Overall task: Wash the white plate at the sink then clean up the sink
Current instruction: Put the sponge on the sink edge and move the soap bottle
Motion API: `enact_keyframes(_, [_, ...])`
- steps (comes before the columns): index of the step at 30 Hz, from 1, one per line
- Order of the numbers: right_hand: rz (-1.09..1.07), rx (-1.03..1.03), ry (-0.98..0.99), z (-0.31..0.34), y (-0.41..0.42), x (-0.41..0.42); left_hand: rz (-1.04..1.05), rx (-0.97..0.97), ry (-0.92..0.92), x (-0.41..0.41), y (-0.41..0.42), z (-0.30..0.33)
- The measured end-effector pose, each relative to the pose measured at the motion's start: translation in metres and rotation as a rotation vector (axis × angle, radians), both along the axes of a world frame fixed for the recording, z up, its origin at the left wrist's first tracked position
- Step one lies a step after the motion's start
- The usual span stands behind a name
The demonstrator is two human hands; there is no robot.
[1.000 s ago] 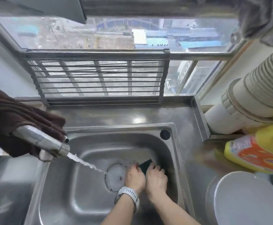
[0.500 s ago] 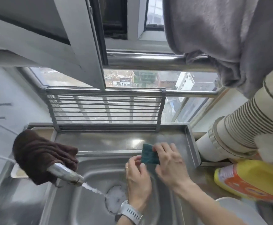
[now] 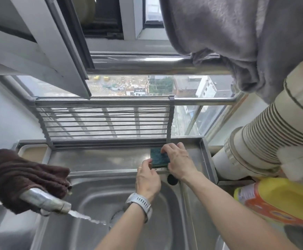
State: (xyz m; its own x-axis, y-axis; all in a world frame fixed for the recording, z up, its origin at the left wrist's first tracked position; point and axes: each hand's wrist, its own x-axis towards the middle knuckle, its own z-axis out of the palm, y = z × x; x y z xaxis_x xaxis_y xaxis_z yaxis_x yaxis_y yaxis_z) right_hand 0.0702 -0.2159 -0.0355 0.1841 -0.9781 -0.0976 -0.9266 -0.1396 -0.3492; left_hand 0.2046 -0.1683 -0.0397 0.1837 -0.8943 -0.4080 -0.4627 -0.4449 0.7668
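Item: sink-side scene, head view, catalogued as it stands. Sink [image 3: 100,199]: a steel basin with a steel ledge [image 3: 100,159] behind it, below a window. Tap [image 3: 46,202]: at the left, wrapped in a brown cloth [image 3: 21,175], running, its stream [image 3: 87,218] falling toward the drain [image 3: 117,216]. Sponge [image 3: 158,156]: green scouring face up, lying on the ledge at the back right, just in front of a wire rack [image 3: 103,123] that stands upright against the window. Right hand [image 3: 178,160]: fingers laid over the far and right side of the sponge, thumb at its near edge, so it holds the sponge against the ledge. Left hand [image 3: 147,177]: wearing a ring and a white watch [image 3: 140,203], fingertips at the sponge's near left corner; whether they pinch it or only touch it cannot be told. White plate: not certainly in view; a pale curved edge shows at the bottom right border, too cropped to name. Other contents: a yellow bottle [image 3: 280,201] lying on the counter at the right, a ribbed duct [image 3: 266,139] above it, a grey cloth [image 3: 237,38] hung over a rail. Step in hand, by judgement: the clean-up part, with the sponge being set down or squared on the ledge. Next move, by judgement: letting go of the sponge so it lies flat and clear of the basin edge, then reaching left across the basin to shut off the running tap.
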Motion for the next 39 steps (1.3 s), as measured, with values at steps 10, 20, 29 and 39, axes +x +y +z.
enact_keyframes(10, [-0.436, -0.176, -0.262, 0.121, 0.140, -0.069, -0.151, -0.078, -0.003, -0.044, 0.051, 0.072])
enact_keyframes(20, [-1.488, 0.149, -1.555, 0.192, 0.196, -0.157, -0.605, -0.265, -0.020, -0.200, 0.110, 0.163])
enact_keyframes(29, [-1.518, 0.076, -1.473, 0.179, 0.207, -0.159, -0.675, -0.245, 0.101, -0.177, 0.140, 0.170])
enact_keyframes(39, [-0.995, 0.304, -0.844, 0.291, 0.274, -0.118, -0.626, -0.235, 0.318, -0.097, 0.181, 0.218])
